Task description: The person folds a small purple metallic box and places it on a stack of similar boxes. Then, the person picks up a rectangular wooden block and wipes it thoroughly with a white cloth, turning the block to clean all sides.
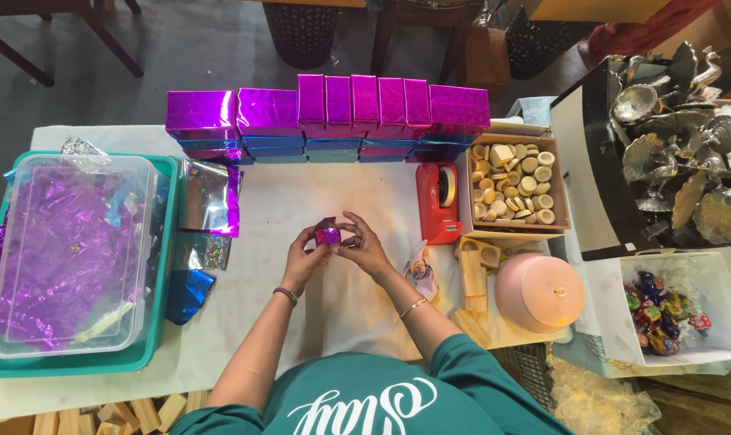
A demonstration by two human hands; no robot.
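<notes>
Purple foil-wrapped piece (328,234), mostly hidden between left hand (303,259) and right hand (367,248)

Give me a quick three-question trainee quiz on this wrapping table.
1. True or false: both hands hold one small purple foil-wrapped piece.
2. Which lies nearest the right hand? A) tape dispenser B) pink lid C) clear bin
3. What fills the open box right of the dispenser?

Key:
1. True; the left hand and the right meet on it.
2. A
3. Round wooden discs.
</notes>
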